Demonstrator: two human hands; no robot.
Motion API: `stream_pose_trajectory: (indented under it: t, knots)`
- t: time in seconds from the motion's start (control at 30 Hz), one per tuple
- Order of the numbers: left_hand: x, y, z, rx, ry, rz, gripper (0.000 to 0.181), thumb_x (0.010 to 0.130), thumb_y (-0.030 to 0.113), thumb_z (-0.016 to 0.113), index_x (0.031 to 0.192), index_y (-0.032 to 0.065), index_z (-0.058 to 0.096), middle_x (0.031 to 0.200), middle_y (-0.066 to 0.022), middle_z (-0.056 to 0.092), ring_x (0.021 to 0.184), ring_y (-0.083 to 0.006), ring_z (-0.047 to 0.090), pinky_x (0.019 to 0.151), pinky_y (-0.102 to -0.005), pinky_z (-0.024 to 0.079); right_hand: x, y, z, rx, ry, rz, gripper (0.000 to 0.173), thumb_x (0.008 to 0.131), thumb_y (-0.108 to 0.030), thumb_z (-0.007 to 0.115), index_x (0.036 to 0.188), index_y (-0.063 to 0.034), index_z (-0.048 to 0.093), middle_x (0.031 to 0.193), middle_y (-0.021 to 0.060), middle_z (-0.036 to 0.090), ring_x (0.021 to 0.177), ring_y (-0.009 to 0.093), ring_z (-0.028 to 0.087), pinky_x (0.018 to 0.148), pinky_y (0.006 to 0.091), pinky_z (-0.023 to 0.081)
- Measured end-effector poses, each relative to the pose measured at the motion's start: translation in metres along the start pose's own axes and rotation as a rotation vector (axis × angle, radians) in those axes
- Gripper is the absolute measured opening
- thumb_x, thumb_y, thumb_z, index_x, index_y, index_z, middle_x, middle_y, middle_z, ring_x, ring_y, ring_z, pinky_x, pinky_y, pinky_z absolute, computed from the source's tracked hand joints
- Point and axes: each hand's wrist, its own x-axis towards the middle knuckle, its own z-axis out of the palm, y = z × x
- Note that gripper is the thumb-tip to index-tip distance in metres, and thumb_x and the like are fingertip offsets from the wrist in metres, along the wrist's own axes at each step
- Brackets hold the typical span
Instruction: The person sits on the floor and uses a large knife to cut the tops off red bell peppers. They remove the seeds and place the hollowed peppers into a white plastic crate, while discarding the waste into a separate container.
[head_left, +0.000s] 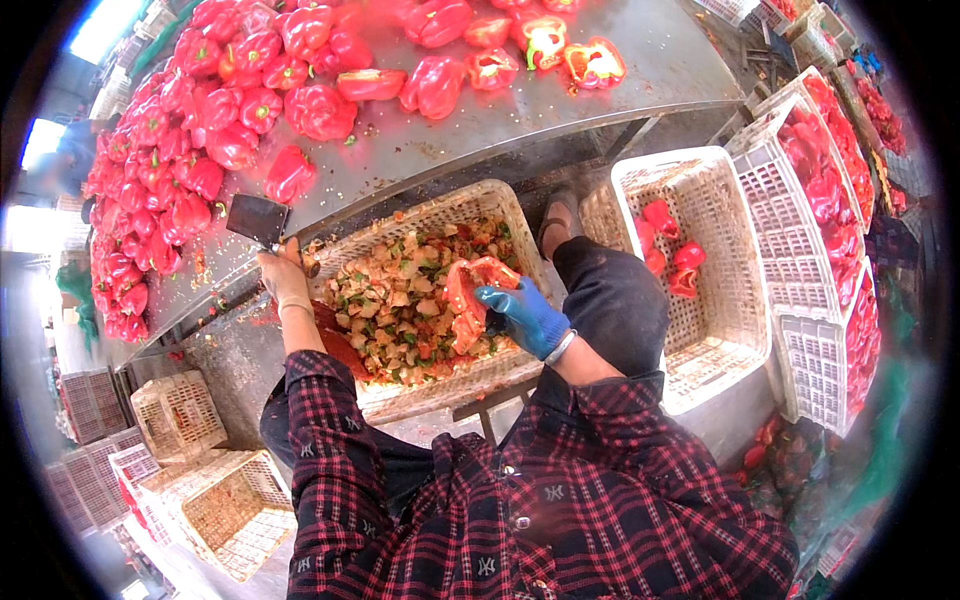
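My left hand (285, 277), in a pale glove, grips the handle of a cleaver (257, 218) whose broad dark blade lies over the edge of the metal table (450, 146). In my right hand (529, 315), which wears a blue rubber-coated glove, is an opened red bell pepper piece (469, 300), its hollow inner side showing. The piece is above a plastic crate (427, 394) of pepper cores and seeds (409, 292). Halved peppers (595, 63) and a large heap of whole red bell peppers (165, 172) lie on the table.
Right of my leg stands a white crate (720, 322) with several red pepper pieces (688, 256) inside. Beyond it are stacked crates (787, 202) filled with red peppers. More crates (232, 517) stand at the lower left. A metal bar (495, 397) crosses near my knees.
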Motion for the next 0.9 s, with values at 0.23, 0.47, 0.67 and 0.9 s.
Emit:
stream_pose_trajectory:
  t: [0.23, 0.47, 0.67, 0.9]
  knots:
    - [-0.081, 0.055, -0.059, -1.043, -0.205, -0.159, 0.024, 0.084, 0.015, 0.063, 0.104, 0.0029, 0.056, 0.087, -0.0046, 0.06, 0.077, -0.0156, 0.061, 0.067, -0.0306, 0.051, -0.003, -0.006, -0.007, -0.033, 0.019, 0.075, 0.039, 0.086, -0.022, 0.07, 0.119, -0.0071, 0.057, 0.099, -0.0006, 0.064, 0.084, 0.01, 0.062, 0.071, 0.0249, 0.05]
    - [-0.197, 0.111, -0.136, -0.739, -0.309, 0.233, 0.043, 0.079, 0.002, 0.065, 0.119, -0.0013, 0.052, 0.096, -0.0059, 0.058, 0.081, -0.0152, 0.059, 0.072, -0.0284, 0.051, 0.004, 0.005, -0.017, -0.279, 0.091, 0.076, 0.031, 0.086, -0.025, 0.07, 0.108, -0.0047, 0.062, 0.085, 0.0001, 0.064, 0.069, 0.007, 0.059, 0.058, 0.0219, 0.047]
    - [-0.225, 0.116, -0.146, -0.03, -0.466, 0.823, 0.051, 0.071, 0.01, 0.068, 0.119, 0.0048, 0.055, 0.092, -0.0132, 0.059, 0.072, -0.0348, 0.061, 0.061, -0.0412, 0.049, 0.003, -0.007, -0.006, -0.367, 0.169, 0.141, 0.024, 0.087, -0.023, 0.068, 0.102, -0.0048, 0.063, 0.079, -0.0004, 0.062, 0.059, 0.007, 0.056, 0.05, 0.022, 0.043]
    - [-0.245, 0.115, -0.137, 0.084, -0.625, 0.945, 0.052, 0.071, 0.011, 0.068, 0.12, 0.0048, 0.053, 0.094, -0.0121, 0.058, 0.076, -0.0329, 0.061, 0.063, -0.0408, 0.048, -0.002, -0.001, -0.015, -0.271, 0.101, 0.016, 0.034, 0.085, -0.027, 0.071, 0.11, -0.0056, 0.06, 0.08, -0.0016, 0.062, 0.061, 0.006, 0.055, 0.051, 0.0214, 0.042]
